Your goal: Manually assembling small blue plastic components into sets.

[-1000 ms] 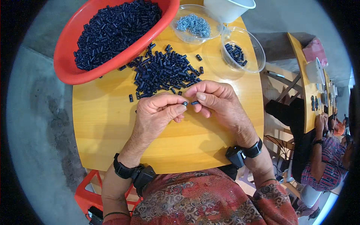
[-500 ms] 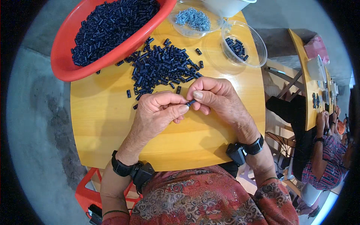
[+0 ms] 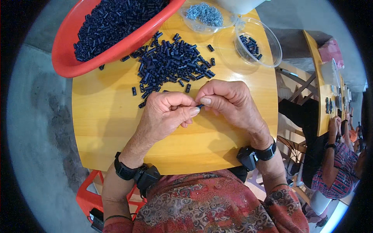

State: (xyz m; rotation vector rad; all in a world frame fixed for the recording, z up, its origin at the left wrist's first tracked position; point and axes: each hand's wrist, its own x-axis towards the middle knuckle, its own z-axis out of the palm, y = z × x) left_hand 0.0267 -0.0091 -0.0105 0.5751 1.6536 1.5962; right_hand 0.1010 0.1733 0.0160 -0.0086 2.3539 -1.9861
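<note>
Above the middle of the yellow table, my two hands meet fingertip to fingertip. Between thumb and forefinger, my left hand pinches a small dark plastic tube, mostly covered by the fingers. My right hand is closed on the tube's other end, its thumb bent against it. Whether a smaller part is also in the fingers cannot be seen. Just beyond my hands lies a loose pile of the same short dark tubes, a few of them scattered at its edges.
A big red basin full of dark tubes stands far left. At the back, a clear bowl holds small silvery springs; right of it, another clear bowl holds some tubes. People sit along another table at right.
Both hands stay pinched together on the tube, which now shows less between the fingertips. The view has shifted slightly; the bowls and pile otherwise look the same.
</note>
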